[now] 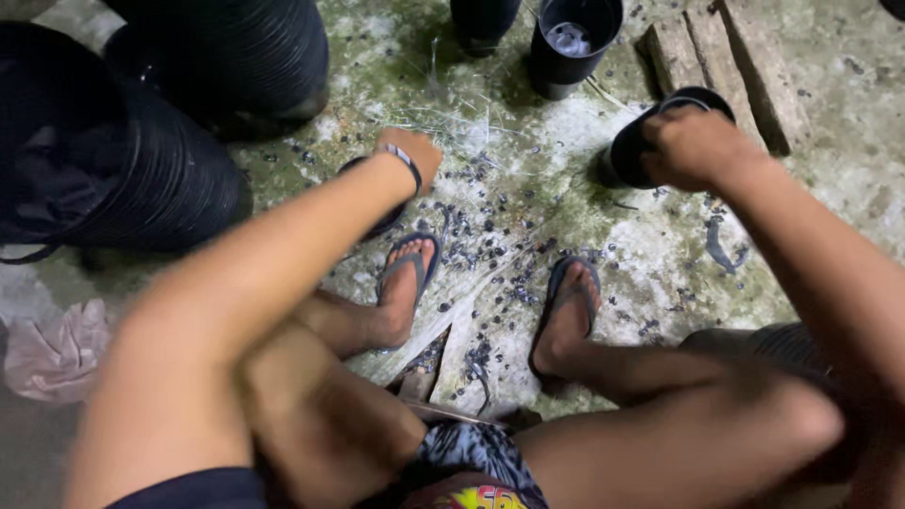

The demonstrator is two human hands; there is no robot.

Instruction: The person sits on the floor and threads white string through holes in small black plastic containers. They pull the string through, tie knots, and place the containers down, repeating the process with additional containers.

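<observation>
Gripping a black plastic pot [633,141] by its rim, the right hand [693,146] tilts it over the concrete floor [528,188]; the left hand [412,155] touches another black pot [382,221], grip unclear.

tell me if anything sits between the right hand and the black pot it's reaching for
Nothing visible does. The right hand is already on the black pot lying on its side, gripping at its rim. The left hand rests on another dark object, mostly hidden. Small dark scraps litter the concrete floor between the feet only.
</observation>
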